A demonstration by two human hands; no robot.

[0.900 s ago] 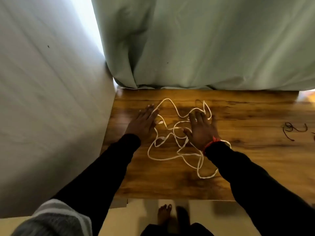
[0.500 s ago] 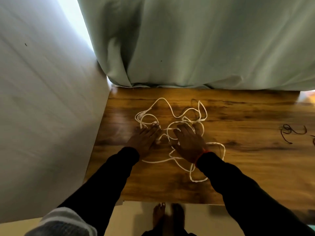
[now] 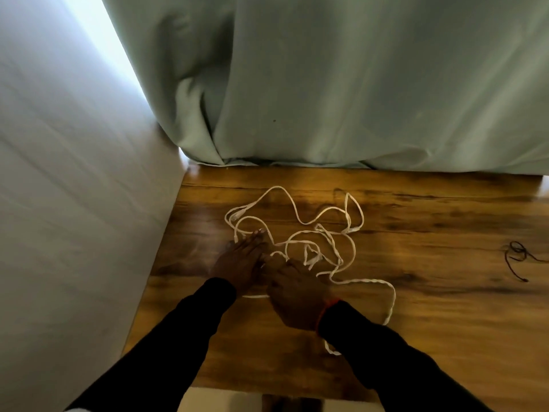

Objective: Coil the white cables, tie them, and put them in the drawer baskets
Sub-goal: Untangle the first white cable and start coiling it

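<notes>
Wooden table (image 3: 416,322), green curtain (image 3: 356,84) beyond both hands. Left hand (image 3: 240,263) flat, fingers straight; right hand (image 3: 297,295) maybe pinching the tangled white cable (image 3: 300,221), can't tell. Dark cord (image 3: 517,257) far right.

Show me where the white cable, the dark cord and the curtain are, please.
white cable (image 3: 300,217): head view, on the far loop of the tangle.
dark cord (image 3: 516,251): head view, on its knotted loops at the table's right edge.
curtain (image 3: 356,84): head view, on the middle of the hanging cloth.
</notes>
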